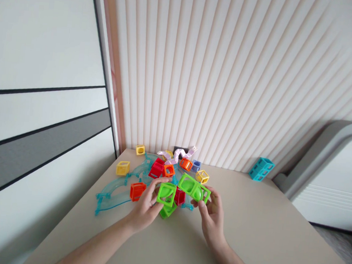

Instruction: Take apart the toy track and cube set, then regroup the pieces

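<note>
My left hand [147, 205] is closed on a green cube block [166, 194] with open window-like sides. In my right hand [211, 217] is a longer green double block [187, 185], its thumb and fingers gripping the right end. The two pieces are apart, with a small gap between them. Below the left cube another green block [168, 210] shows partly; whether it rests on the table or hangs from the held cube I cannot tell. Behind them a red block [179, 196] is partly covered.
Clear blue curved track pieces [117, 190] spread left. Around them lie an orange-red block [137, 191], a red block [157, 168], a yellow block [122, 168] and a pale pink zigzag piece [178, 153]. A teal block stack [262, 169] stands right, near the ribbed wall [199, 76].
</note>
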Available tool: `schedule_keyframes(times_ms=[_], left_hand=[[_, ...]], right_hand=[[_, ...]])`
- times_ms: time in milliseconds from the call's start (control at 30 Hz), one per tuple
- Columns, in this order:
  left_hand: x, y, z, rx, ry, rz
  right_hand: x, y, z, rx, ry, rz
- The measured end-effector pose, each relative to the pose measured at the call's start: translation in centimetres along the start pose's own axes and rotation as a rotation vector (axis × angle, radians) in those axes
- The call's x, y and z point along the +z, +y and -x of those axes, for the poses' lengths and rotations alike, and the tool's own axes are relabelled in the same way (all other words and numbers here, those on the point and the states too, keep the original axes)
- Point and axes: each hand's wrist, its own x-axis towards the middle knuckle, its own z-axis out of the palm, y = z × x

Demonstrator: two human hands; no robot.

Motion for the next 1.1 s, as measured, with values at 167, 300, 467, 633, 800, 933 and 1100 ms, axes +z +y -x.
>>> schedule_keyframes(times_ms=[167, 300, 467, 633, 800, 933, 1100], left_hand=[[0.2, 0.1, -0.1, 0.098, -0.008, -0.101], [0.4, 0.1, 0.0, 0.173, -0.058, -0.21], [0.5, 0.2, -0.1, 0.267, -0.136, -0.399], [0.6, 0.4, -0.3, 0.323, -0.181, -0.487], [1.0, 0.5, -0.3, 0.242, -0.184, -0.477], [1.3, 0.5, -0.4, 0.187, -0.147, -0.424], [1.4, 0.2, -0.5, 0.137, -0.133, -0.408]], right_hand=[[0.2, -0.1, -0.3, 0.001, 0.019, -0.016], [0.3, -0.1, -0.5, 0.04, 0.033, -0.046], [0.9, -0.3, -0.3, 0.132, -0.034, -0.147], [1.9, -0.9, 0.3, 0.132, -0.072, -0.178], [2.5, -1.2, 0.9, 0.139, -0.097, -0.168], [2.7, -1.3, 1.1, 0.163, -0.1, -0.174], [2.7, -0.8, 1.2, 0.183, -0.118, -0.179]])
